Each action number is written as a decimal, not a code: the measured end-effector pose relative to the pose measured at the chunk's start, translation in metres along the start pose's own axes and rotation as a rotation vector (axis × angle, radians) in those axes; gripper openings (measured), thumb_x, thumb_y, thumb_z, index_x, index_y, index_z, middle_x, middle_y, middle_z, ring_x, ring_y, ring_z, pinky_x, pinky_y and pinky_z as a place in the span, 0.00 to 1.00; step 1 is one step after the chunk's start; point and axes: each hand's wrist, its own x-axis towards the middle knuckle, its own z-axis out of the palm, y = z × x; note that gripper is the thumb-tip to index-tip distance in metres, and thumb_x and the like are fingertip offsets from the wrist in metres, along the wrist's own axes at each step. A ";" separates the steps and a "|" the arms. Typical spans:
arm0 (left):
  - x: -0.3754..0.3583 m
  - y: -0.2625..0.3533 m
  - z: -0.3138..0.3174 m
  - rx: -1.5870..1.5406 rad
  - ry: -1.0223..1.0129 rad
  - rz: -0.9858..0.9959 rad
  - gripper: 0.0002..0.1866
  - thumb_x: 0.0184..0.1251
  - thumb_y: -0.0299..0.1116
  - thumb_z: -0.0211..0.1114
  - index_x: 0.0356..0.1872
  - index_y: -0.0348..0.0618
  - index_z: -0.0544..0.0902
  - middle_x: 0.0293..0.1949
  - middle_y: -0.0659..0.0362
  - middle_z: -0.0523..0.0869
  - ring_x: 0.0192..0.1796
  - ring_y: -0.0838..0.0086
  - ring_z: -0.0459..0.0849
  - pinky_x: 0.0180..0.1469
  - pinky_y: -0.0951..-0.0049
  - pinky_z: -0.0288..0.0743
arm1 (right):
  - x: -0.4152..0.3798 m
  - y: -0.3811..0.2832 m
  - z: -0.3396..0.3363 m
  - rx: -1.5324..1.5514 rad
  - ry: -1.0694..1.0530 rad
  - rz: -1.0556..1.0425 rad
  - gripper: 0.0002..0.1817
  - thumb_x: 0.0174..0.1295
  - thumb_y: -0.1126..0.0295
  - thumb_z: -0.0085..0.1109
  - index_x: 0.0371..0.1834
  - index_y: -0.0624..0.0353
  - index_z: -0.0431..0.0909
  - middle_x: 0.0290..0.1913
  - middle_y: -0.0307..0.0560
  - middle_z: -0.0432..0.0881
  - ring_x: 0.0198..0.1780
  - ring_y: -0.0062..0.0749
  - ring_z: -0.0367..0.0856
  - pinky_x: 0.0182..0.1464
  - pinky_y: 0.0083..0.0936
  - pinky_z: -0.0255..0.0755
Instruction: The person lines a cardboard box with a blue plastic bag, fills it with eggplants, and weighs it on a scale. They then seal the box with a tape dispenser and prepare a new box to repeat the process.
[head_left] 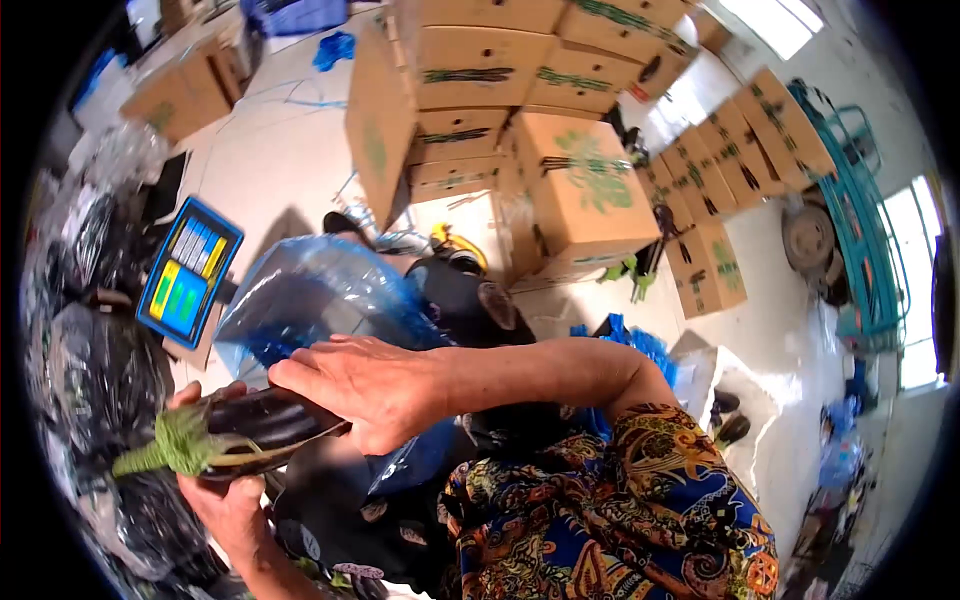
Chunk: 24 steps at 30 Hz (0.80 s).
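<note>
A dark purple eggplant (275,415) with a green stem end is in front of me, the stem pointing left. My left hand (228,505) holds it near the stem, thumb below and fingertips above. Over its other end lies my right hand (365,390), fingers bent against the skin; some fingertips are hidden. Just beyond both hands stands an open box lined with a blue plastic bag (310,285). Its contents are mostly hidden by the film and my right hand.
A blue digital scale display (190,270) stands left of the lined box, near black plastic bags (100,370). Cardboard boxes (480,65) are stacked ahead. A teal cart (855,230) is at the right. Eggplants (733,430) lie in a white sack at right.
</note>
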 end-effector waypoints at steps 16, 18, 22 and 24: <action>-0.036 -0.009 0.236 0.289 -0.894 0.781 0.32 0.45 0.28 0.73 0.56 0.37 0.76 0.57 0.45 0.76 0.59 0.49 0.77 0.61 0.57 0.74 | -0.251 -0.033 0.021 1.981 0.813 0.126 0.27 0.72 0.47 0.47 0.66 0.50 0.63 0.57 0.39 0.77 0.60 0.34 0.75 0.57 0.37 0.72; -0.045 -0.023 0.269 0.364 -1.115 0.819 0.38 0.42 0.26 0.70 0.64 0.41 0.73 0.61 0.44 0.72 0.63 0.46 0.73 0.62 0.55 0.72 | -0.279 -0.012 0.040 1.878 1.082 0.165 0.23 0.70 0.51 0.52 0.60 0.53 0.68 0.51 0.42 0.80 0.53 0.38 0.79 0.54 0.39 0.73; -0.050 -0.043 0.309 0.476 -1.360 0.798 0.34 0.48 0.22 0.68 0.63 0.42 0.73 0.62 0.46 0.73 0.64 0.49 0.72 0.64 0.53 0.68 | -0.354 0.050 0.068 1.671 1.440 0.457 0.17 0.68 0.56 0.55 0.51 0.56 0.73 0.43 0.48 0.81 0.45 0.39 0.80 0.49 0.38 0.74; -0.032 -0.044 0.334 0.575 -1.272 0.876 0.35 0.49 0.23 0.70 0.64 0.43 0.73 0.63 0.47 0.72 0.64 0.49 0.72 0.64 0.53 0.68 | -0.384 0.079 0.076 1.709 1.673 0.629 0.14 0.67 0.59 0.57 0.47 0.56 0.75 0.40 0.49 0.80 0.39 0.40 0.80 0.41 0.37 0.76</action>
